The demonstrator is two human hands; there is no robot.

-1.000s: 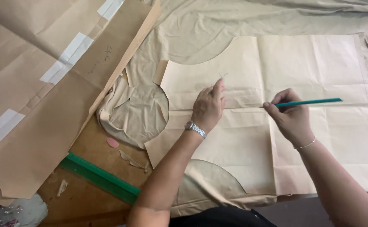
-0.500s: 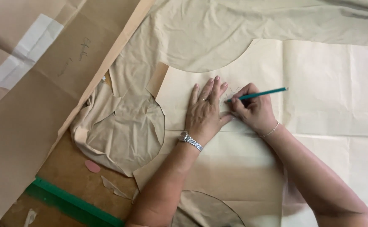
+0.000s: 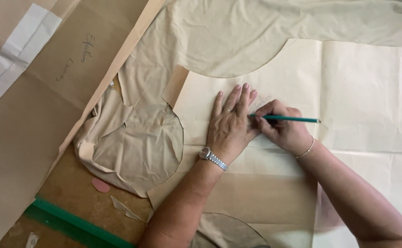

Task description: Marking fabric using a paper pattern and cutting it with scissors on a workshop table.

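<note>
marking a paper pattern piece with a green pencil, the other hand pinning it flat

the left hand (image 3: 230,124) lies open, fingers spread, pressing the paper pattern (image 3: 274,183) onto the beige fabric (image 3: 237,41); the right hand (image 3: 281,128) is closed around a green pencil (image 3: 286,118), its tip just beside the left fingertips. if the pressure eases, the pattern could probably slide on the loose, wrinkled cloth and skew the line. a pink chalk piece (image 3: 100,185), a green ruler (image 3: 79,225) and large brown paper sheets (image 3: 35,115) lie well apart to the left.

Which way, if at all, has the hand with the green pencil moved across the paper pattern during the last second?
Yes. The right hand with the green pencil slid left across the paper pattern, ending beside the left hand.
</note>
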